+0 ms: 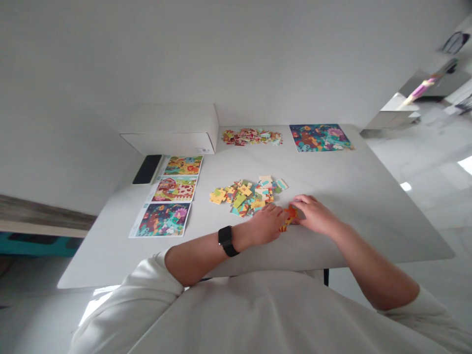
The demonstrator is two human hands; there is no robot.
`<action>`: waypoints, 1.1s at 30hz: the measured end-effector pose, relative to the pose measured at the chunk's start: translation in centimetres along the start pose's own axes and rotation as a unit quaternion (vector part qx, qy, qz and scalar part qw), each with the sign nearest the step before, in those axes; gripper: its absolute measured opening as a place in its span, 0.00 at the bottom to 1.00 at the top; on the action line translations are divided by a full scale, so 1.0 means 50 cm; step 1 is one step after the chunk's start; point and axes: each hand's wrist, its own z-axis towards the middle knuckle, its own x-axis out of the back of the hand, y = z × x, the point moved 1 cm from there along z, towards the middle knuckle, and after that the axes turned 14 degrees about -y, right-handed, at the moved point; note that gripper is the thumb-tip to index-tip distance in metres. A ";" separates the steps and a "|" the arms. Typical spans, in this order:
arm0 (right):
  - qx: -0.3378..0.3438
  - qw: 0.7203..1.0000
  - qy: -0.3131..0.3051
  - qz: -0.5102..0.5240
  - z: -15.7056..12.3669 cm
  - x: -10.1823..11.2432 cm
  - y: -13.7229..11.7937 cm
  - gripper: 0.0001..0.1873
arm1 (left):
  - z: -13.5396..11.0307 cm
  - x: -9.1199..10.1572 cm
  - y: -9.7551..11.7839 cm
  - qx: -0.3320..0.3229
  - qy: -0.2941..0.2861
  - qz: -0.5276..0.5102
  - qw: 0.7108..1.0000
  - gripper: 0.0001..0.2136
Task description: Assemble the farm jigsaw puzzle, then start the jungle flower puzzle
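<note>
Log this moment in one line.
Left hand: touching orange puzzle section; right hand: touching same section; loose puzzle pile: beyond left hand

No words, brands or numbers can be read. The white box [165,143] bears a small printed patch [202,150] of dark marks near the lower right corner of its front side, too small and blurred to make out.

There are two hands, one left hand [268,223] and one right hand [315,214], with one watch [225,236]. One table [342,196] bears one box [184,143], one phone [147,169], three pictures [174,189], one puzzle [320,137] and two heaps [245,196] of pieces, overlapping too much to count.
</note>
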 end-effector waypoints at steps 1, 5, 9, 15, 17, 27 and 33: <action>-0.001 1.000 0.007 0.007 -0.007 -0.005 -0.002 0.26 | 0.001 0.001 0.001 -0.002 0.000 -0.001 1.000 0.22; -0.017 0.994 0.002 0.111 -0.012 -0.008 0.008 0.16 | -0.003 -0.004 0.001 -0.016 0.014 -0.018 1.000 0.20; -0.007 0.964 -0.026 0.266 0.008 0.004 0.034 0.08 | -0.014 -0.001 -0.022 -0.032 0.055 -0.117 0.991 0.17; -0.015 0.932 -0.007 0.361 0.100 0.040 0.015 0.16 | -0.043 0.053 -0.128 0.054 0.212 -0.222 0.950 0.11; -0.028 0.950 0.025 0.310 0.127 0.047 -0.011 0.15 | -0.064 0.065 -0.171 0.129 0.239 -0.198 0.942 0.12; 0.178 0.980 0.083 -0.029 0.141 -0.043 -0.139 0.39 | -0.176 -0.025 -0.211 0.188 0.096 -0.044 0.976 0.50; 0.156 0.976 0.148 -0.023 0.158 -0.031 -0.090 0.31 | -0.166 -0.028 -0.212 0.118 0.137 -0.048 0.982 0.35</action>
